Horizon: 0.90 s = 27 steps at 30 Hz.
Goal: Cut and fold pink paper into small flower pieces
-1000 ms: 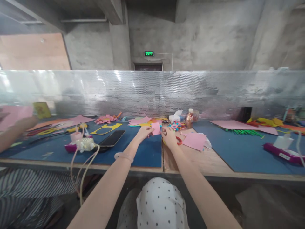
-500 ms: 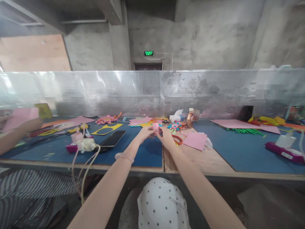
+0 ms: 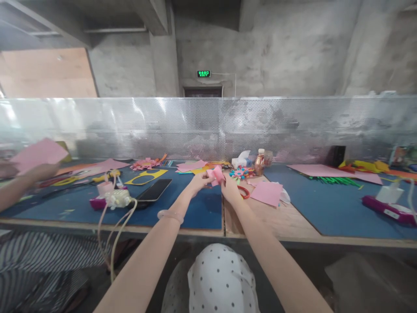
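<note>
A small pink piece of paper (image 3: 215,174), bent with a crease, is held up between my two hands above the table. My left hand (image 3: 199,182) pinches its left side. On the opposite side, my right hand (image 3: 229,188) grips the right edge, its fingers partly hidden behind the paper. Just right of my right hand lie red-handled scissors (image 3: 243,192). A pink square sheet (image 3: 267,193) rests on the bare wood beyond them. Behind my hands are more pink sheets (image 3: 192,165) and yellow paper.
A black phone (image 3: 155,190) and a power strip with cords (image 3: 117,198) stand to the left. Toward the back are a colourful paper flower (image 3: 240,173), a bottle (image 3: 259,162) and tissues (image 3: 241,160). At far left a co-worker's hand (image 3: 45,171) holds a pink sheet (image 3: 41,155).
The small pink paper has opened wider and my hands have moved slightly apart. At far left, the co-worker's pink sheet has shifted right and up.
</note>
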Motion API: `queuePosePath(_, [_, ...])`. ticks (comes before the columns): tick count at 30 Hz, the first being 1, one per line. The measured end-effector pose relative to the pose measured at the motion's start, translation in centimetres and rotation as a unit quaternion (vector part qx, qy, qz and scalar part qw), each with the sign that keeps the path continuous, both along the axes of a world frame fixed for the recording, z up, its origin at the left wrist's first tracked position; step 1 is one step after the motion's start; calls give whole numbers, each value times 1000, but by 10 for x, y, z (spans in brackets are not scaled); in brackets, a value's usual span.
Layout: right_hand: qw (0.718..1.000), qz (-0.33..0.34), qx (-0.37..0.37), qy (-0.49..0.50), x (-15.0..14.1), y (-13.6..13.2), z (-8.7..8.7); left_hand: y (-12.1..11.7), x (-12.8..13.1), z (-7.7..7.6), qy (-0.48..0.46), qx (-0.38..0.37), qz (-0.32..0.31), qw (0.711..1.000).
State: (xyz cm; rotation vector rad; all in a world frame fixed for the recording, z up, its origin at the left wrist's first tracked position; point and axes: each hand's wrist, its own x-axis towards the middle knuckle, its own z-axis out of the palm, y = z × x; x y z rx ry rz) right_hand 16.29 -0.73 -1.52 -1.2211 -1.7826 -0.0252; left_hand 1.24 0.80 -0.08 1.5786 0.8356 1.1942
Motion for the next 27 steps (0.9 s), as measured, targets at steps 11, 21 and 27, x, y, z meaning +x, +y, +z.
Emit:
queuePosePath(11, [994, 57, 6, 96, 5, 3, 0, 0, 2, -1, -6, -12, -4, 1000])
queuePosePath(21, [973, 108, -118, 168, 11, 10, -1, -1, 5, -4, 77, 1, -11, 997])
queuePosePath(27, [962, 126, -121, 209, 11, 6, 3, 9, 3, -8, 72, 0, 28, 997])
